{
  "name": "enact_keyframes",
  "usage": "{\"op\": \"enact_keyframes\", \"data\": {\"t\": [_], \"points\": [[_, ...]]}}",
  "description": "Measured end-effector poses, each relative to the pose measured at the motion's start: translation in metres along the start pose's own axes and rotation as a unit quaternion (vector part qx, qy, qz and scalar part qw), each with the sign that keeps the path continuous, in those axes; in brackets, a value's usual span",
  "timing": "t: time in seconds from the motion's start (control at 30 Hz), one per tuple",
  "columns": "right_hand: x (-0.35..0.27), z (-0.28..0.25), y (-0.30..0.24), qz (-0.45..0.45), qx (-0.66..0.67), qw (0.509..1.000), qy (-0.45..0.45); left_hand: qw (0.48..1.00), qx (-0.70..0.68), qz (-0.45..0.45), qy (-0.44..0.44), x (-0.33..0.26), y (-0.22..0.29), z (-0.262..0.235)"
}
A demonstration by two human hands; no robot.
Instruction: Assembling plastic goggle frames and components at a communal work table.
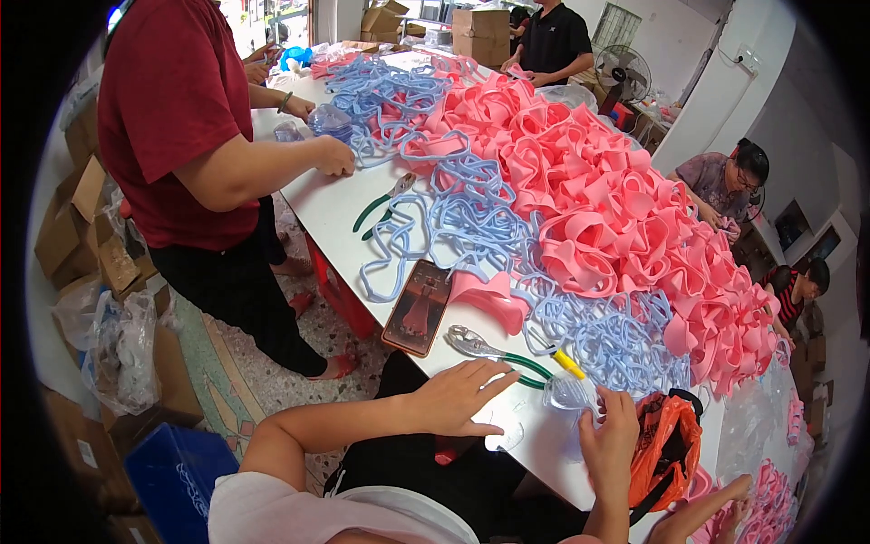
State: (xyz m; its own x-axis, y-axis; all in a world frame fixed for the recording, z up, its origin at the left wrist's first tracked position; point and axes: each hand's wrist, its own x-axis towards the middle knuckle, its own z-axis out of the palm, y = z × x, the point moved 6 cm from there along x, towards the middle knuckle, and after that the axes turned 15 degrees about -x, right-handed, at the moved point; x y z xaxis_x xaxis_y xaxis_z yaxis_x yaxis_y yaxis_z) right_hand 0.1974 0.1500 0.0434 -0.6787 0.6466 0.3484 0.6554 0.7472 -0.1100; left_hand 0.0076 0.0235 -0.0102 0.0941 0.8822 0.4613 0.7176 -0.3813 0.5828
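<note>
Left grip splayed, right grip by clear plastic, can't tell if pinching; pink bands, blue cords heaped, nothing obviously done, plenty left I'd guess.

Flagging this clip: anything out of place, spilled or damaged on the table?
No damage or spill stands out. The mild oddity is the phone, screen lit, right at the edge of the white table between blue loops and green-handled pliers; it looks out of place among work materials.
</note>
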Motion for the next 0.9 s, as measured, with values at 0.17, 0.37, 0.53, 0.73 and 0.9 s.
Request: {"op": "enact_keyframes", "data": {"t": [0.17, 0.37, 0.53, 0.73, 0.9], "points": [[-0.004, 0.028, 0.025, 0.006, -0.082, 0.997, -0.003, 0.998, 0.031, -0.003, -0.048, -0.017, -0.037, 0.028], [-0.007, 0.044, 0.032, 0.024, -0.081, 0.994, -0.062, 0.997, 0.007, 0.06, -0.037, -0.022, -0.041, 0.032], [-0.004, 0.024, 0.015, 0.014, -0.081, 0.996, -0.032, 0.995, -0.024, 0.092, 0.009, -0.022, -0.033, 0.024], [-0.001, 0.016, -0.031, -0.056, 0.098, 0.991, -0.071, 0.99, -0.03, 0.133, 0.039, -0.02, -0.025, 0.005], [0.002, 0.026, -0.067, -0.092, 0.218, 0.945, -0.227, 0.974, -0.069, 0.209, 0.056, -0.001, 0.016, -0.027]]}}
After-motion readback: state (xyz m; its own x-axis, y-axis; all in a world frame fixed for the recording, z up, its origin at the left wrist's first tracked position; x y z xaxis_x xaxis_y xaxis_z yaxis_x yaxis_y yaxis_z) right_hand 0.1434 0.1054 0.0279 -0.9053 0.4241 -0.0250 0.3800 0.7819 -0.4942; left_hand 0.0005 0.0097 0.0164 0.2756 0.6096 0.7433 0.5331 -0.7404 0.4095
